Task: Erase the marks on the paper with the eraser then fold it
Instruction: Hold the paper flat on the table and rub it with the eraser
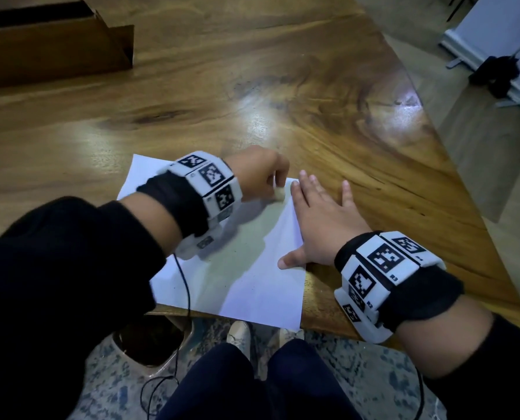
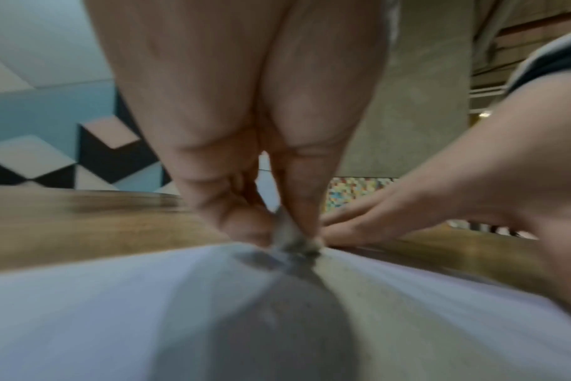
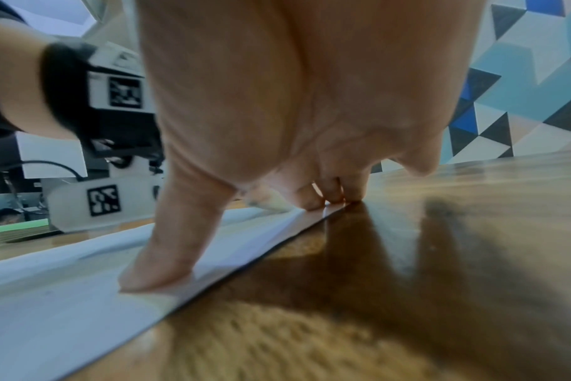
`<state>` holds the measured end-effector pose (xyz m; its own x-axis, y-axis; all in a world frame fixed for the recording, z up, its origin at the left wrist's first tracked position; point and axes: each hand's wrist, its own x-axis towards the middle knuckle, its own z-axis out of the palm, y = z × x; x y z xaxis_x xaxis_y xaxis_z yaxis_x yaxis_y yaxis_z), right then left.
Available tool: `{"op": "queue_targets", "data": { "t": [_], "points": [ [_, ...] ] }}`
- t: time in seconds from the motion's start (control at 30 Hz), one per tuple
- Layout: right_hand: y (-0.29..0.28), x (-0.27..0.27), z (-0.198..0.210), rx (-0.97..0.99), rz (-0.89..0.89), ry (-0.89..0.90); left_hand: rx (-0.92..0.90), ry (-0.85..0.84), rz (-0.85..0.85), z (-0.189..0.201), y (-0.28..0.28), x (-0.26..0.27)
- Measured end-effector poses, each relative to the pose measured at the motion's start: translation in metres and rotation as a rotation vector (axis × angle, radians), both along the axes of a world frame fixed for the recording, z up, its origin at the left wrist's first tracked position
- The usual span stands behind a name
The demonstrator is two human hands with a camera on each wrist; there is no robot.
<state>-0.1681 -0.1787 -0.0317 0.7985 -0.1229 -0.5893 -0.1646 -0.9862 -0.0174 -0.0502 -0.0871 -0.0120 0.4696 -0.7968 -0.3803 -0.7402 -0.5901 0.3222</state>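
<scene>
A white sheet of paper (image 1: 246, 268) lies flat at the near edge of the wooden table, its front edge hanging slightly over. My left hand (image 1: 261, 180) pinches a small whitish eraser (image 1: 279, 194) and presses it onto the paper near the far right corner; in the left wrist view the eraser (image 2: 290, 237) is blurred against the paper (image 2: 114, 309). My right hand (image 1: 319, 219) lies flat with fingers spread on the paper's right edge, thumb (image 3: 160, 270) on the paper (image 3: 65, 322) and fingers partly on the table. No marks are plainly visible on the sheet.
A dark wooden box (image 1: 53, 47) stands at the far left of the table (image 1: 252, 86). The table's right edge runs diagonally, with the floor and a white stand (image 1: 495, 50) beyond. A cable (image 1: 186, 286) hangs from my left wrist over the paper's near edge.
</scene>
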Motion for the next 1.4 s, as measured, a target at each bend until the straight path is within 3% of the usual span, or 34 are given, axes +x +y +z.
{"op": "queue_targets", "data": {
  "t": [0.07, 0.13, 0.23, 0.33, 0.47, 0.53, 0.73, 0.87, 0.97, 1.1, 1.3, 1.4],
  "points": [
    [0.0, 0.0, 0.001, -0.006, 0.0, 0.004, -0.097, -0.07, 0.045, -0.005, -0.002, -0.005],
    [0.0, 0.0, 0.001, -0.006, -0.001, 0.001, -0.112, -0.035, -0.003, -0.011, 0.011, -0.015],
    [0.0, -0.001, 0.0, 0.002, -0.01, -0.001, 0.045, 0.108, -0.14, -0.008, 0.033, -0.026],
    [0.0, -0.001, -0.001, 0.012, -0.013, -0.007, 0.123, 0.146, -0.126, -0.002, 0.023, -0.015],
    [-0.001, -0.001, -0.001, 0.003, -0.006, -0.003, -0.117, -0.018, 0.045, -0.01, 0.006, -0.011],
    [-0.001, -0.001, -0.001, 0.013, -0.006, -0.006, -0.183, -0.012, 0.04, -0.016, 0.02, -0.025],
    [-0.001, -0.002, -0.001, 0.031, -0.014, -0.009, 0.043, 0.14, -0.131, -0.007, 0.043, -0.037],
    [-0.001, -0.001, -0.002, 0.029, -0.018, -0.003, -0.094, 0.031, 0.031, -0.007, 0.017, -0.019],
    [-0.001, -0.001, -0.002, 0.03, -0.018, -0.004, -0.167, 0.016, 0.001, -0.015, 0.032, -0.035],
    [-0.002, -0.002, -0.001, 0.039, -0.022, -0.006, -0.126, 0.119, -0.118, -0.02, 0.06, -0.059],
    [-0.004, -0.004, -0.002, 0.074, 0.009, 0.006, -0.093, 0.11, -0.087, -0.019, 0.057, -0.058],
    [-0.005, -0.004, 0.0, 0.046, 0.056, 0.066, 0.014, 0.162, -0.069, -0.011, 0.05, -0.048]
  ]
}}
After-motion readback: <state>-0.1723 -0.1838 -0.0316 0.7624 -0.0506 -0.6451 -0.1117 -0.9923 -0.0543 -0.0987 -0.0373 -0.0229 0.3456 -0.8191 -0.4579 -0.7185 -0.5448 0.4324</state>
